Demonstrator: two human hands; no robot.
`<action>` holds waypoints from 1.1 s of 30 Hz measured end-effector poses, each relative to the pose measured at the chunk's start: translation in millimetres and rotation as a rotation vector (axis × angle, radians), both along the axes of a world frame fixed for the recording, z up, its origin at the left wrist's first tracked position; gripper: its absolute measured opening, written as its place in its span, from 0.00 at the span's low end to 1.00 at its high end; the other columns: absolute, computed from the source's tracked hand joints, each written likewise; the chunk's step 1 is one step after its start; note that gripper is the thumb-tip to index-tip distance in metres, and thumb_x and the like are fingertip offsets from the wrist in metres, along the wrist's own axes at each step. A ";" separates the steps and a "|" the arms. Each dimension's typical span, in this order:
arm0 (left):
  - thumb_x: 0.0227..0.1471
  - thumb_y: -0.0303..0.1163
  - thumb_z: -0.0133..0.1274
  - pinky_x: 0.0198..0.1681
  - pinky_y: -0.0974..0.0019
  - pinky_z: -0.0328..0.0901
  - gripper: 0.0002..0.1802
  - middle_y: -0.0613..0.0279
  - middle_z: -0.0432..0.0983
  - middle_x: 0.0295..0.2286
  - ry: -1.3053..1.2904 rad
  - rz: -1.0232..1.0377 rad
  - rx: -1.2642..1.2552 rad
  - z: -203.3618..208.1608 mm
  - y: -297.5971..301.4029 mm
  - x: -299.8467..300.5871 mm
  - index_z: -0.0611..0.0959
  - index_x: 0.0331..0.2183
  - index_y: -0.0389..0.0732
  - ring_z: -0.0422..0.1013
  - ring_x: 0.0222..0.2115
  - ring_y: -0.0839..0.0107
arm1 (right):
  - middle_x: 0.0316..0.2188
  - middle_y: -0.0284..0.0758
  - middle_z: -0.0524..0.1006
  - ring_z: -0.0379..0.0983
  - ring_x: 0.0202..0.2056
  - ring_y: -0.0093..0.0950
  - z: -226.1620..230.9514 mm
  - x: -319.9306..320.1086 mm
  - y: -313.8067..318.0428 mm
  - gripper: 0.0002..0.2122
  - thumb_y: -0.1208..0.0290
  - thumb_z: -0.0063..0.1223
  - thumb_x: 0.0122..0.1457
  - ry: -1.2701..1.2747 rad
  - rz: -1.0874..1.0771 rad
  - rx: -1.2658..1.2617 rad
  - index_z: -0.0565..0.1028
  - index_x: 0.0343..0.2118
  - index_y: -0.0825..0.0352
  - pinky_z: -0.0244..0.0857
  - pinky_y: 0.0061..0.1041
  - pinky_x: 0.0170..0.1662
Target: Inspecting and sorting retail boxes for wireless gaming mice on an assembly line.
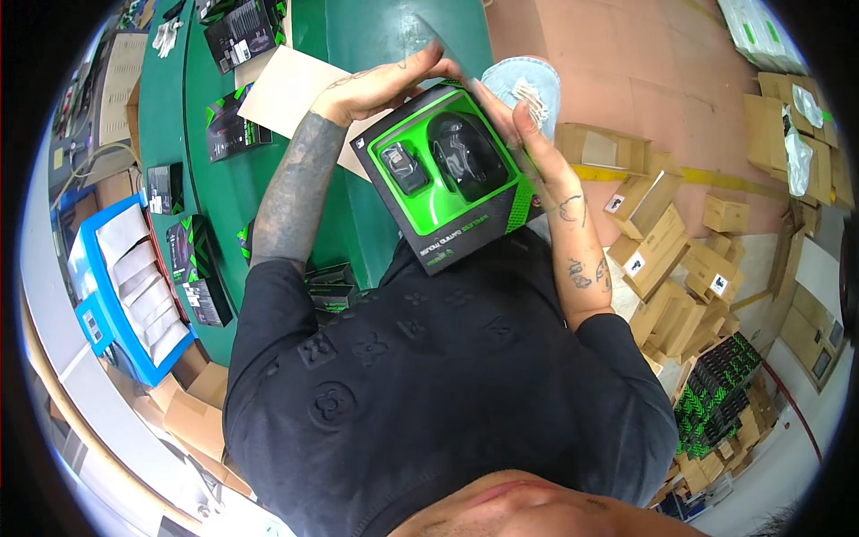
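Note:
A black and green gaming mouse box [413, 231] is tilted in front of my chest. Through its window show a black mouse [467, 157] and a small black part [404, 168] in a bright green insert. My left hand [389, 88] bends over the box's far edge, its fingers partly hidden. Along the right side presses my right hand [537, 152], its fingers slightly blurred. A faint see-through strip, perhaps plastic film, runs between the hands; I cannot make it out clearly.
On the green table [199, 170] lie more black and green boxes [234, 130] and a beige cardboard sheet [291, 89]. A blue bin [134, 286] stands left. Brown cartons [658, 251] and a pile of black-green boxes [716, 394] cover the floor at right.

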State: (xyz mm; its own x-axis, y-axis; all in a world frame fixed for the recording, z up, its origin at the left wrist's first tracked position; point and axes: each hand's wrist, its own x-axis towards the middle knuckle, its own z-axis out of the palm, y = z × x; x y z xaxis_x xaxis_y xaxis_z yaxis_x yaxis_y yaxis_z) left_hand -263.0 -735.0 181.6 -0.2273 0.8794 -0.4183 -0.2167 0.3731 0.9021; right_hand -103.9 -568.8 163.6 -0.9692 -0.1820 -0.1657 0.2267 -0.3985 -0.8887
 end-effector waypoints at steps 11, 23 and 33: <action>0.37 0.76 0.30 0.36 0.59 0.61 0.45 0.61 0.69 0.31 0.159 0.038 -0.267 -5.3 25.2 -3.1 0.76 0.21 0.40 0.66 0.29 0.68 | 0.59 0.40 0.45 0.37 0.60 0.29 -5.7 0.0 9.1 0.40 0.38 0.30 0.52 -0.005 0.085 0.087 0.46 0.58 0.70 0.30 0.25 0.60; 0.51 0.49 0.41 0.50 0.67 0.57 0.33 0.53 0.61 0.49 -0.440 0.103 0.223 -24.5 -45.9 -26.1 0.61 0.51 0.36 0.62 0.46 0.72 | 0.58 0.41 0.48 0.39 0.60 0.29 -3.7 -8.5 1.6 0.38 0.61 0.50 0.46 0.065 0.088 0.194 0.47 0.58 0.70 0.31 0.25 0.59; 0.38 0.34 0.57 0.52 0.68 0.53 0.39 0.57 0.67 0.44 -0.005 0.150 -0.285 -5.6 -281.6 -26.9 0.62 0.51 0.33 0.62 0.46 0.69 | 0.40 0.39 0.70 0.69 0.38 0.23 -61.1 -36.2 -51.8 0.25 0.67 0.53 0.52 -0.069 0.120 0.375 0.60 0.52 0.68 0.62 0.20 0.42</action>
